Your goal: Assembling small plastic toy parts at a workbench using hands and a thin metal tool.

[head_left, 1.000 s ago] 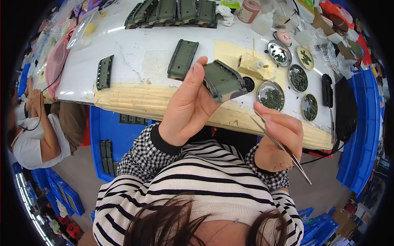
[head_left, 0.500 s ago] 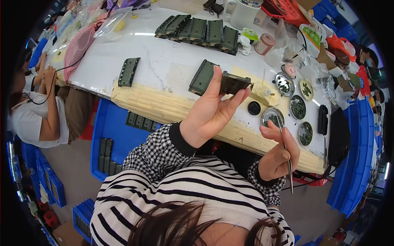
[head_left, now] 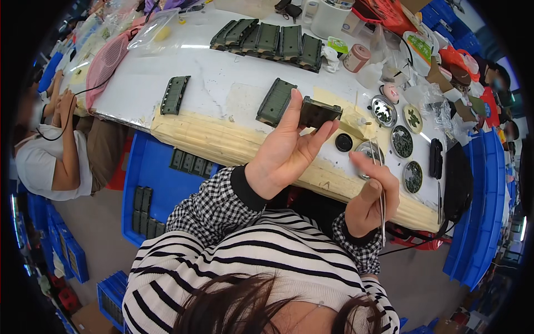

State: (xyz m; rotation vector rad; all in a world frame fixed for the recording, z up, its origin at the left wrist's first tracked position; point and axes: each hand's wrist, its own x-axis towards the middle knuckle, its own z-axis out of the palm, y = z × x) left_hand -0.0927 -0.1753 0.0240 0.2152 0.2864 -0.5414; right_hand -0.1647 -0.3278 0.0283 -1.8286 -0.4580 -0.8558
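Casing (head_left: 320,113): gripped by left hand (head_left: 283,156), forward-left of right hand (head_left: 374,195) | tweezers (head_left: 383,220): held in right hand, axis fore-and-aft | tip contents: not clearly resolved

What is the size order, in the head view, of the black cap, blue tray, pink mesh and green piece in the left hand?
1. Blue tray, partly hidden
2. Pink mesh
3. Green piece in the left hand, perhaps enlarged by nearness
4. Black cap
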